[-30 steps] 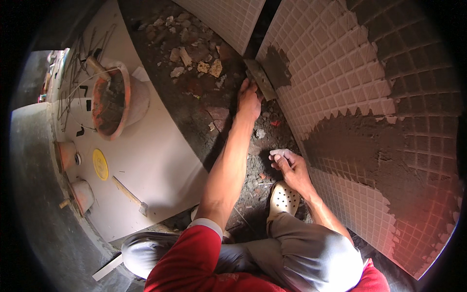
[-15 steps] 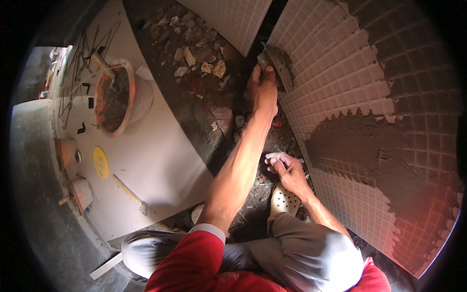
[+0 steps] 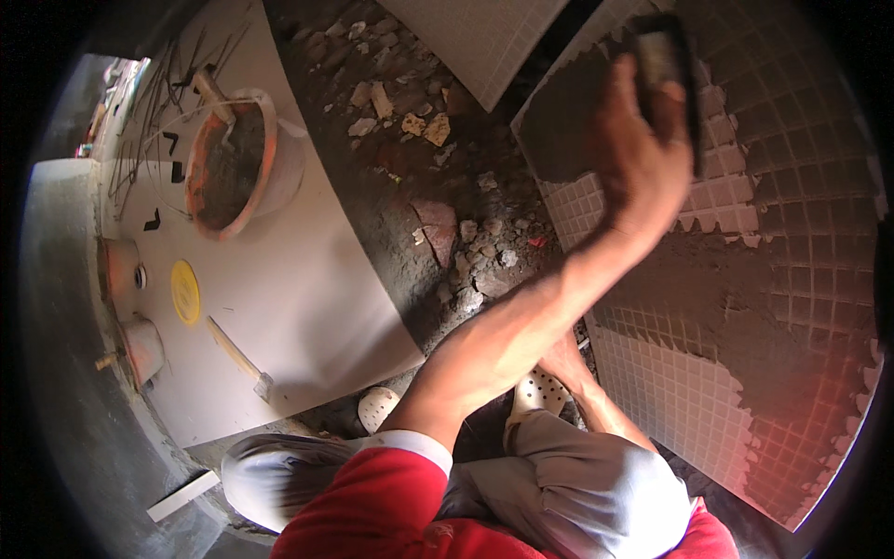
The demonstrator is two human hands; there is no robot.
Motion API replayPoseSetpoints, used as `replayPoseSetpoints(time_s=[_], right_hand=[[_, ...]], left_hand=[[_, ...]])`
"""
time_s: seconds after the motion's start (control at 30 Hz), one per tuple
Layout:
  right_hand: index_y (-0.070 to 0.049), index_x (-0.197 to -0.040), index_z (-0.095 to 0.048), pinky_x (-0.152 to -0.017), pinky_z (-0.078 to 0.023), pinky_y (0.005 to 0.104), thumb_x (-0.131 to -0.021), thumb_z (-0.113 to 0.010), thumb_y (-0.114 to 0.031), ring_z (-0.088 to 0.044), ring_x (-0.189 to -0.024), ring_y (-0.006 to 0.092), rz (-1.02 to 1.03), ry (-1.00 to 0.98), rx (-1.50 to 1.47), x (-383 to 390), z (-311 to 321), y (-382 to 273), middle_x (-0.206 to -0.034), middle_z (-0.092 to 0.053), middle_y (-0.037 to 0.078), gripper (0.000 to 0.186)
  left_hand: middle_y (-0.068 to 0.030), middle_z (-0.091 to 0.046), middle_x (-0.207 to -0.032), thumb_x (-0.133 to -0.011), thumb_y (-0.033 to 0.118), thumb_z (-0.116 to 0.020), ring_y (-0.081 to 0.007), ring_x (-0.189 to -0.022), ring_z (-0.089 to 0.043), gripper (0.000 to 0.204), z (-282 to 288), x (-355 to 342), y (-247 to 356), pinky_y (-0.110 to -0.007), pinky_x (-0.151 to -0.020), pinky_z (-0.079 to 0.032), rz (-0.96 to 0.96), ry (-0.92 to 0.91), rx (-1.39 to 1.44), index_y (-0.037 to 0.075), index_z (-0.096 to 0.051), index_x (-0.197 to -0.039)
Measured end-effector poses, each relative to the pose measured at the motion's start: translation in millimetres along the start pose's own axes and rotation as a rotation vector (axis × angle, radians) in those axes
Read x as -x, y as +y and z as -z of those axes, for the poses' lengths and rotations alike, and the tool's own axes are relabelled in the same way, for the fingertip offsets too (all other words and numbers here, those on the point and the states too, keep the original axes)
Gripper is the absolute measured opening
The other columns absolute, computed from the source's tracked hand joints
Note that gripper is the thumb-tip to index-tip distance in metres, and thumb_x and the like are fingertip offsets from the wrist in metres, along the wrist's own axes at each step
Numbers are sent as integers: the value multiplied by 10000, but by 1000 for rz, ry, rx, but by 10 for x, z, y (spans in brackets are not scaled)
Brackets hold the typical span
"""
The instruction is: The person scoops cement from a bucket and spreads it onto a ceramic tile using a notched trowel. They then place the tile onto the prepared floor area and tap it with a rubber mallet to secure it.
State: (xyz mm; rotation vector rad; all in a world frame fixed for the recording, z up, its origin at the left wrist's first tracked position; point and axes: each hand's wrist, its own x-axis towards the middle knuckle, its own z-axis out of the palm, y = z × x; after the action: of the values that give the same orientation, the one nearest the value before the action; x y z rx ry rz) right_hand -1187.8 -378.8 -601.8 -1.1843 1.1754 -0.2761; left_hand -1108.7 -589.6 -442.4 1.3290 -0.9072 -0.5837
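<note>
My left hand [image 3: 644,149] is closed around the pale handle of a trowel [image 3: 690,88], whose dark blade lies against the upper part of a large tile [image 3: 652,368]. Raised squares cover this tile's back face, which leans on my right. Grey mortar [image 3: 684,279] coats much of it, with ragged edges and bare pale patches between. Another dark mortar patch [image 3: 564,116] lies at the tile's upper left edge. My right hand [image 3: 561,359] is low near my shoe, mostly behind my left forearm, its fingers hidden.
On the left, a pale board [image 3: 307,307] carries an orange-rimmed bucket [image 3: 209,228] of mortar with a tool inside, a yellow disc [image 3: 185,292] and a wooden-handled tool [image 3: 237,354]. Rubble [image 3: 428,130] covers the floor between. A second tile [image 3: 475,37] leans at the far side.
My left hand has swept the trowel from the tile's left edge up and right across its face. Dark mortar now covers the upper left corner. My right hand has slipped behind my left forearm.
</note>
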Motion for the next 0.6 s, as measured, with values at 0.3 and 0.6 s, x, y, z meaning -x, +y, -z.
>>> replayPoseSetpoints(time_s=[0.3,0.6], right_hand=[[-58,-1268,-668,-919,-521,298,-1048,-634,-295,-633,-1008,122,-103,-10,-243,-23,-7,-20,-1123,-697,28,326],[-14,-1219,-694,-854,-541,328,-1069,-554,-215,-695,-903,155,-58,68,-172,-6,-10,-76,-1066,-733,81,287]], left_hand=[[-280,-615,-1255,-1008,222,-622,-362,-1159,-636,475,212,493,430,-457,-980,-519,-46,-288,517,-85,-500,-1350],[-79,-576,-1459,-1058,120,-538,-196,-1271,-573,480,1083,410,-1823,-356,-1042,-447,770,-45,642,105,-439,-1527]])
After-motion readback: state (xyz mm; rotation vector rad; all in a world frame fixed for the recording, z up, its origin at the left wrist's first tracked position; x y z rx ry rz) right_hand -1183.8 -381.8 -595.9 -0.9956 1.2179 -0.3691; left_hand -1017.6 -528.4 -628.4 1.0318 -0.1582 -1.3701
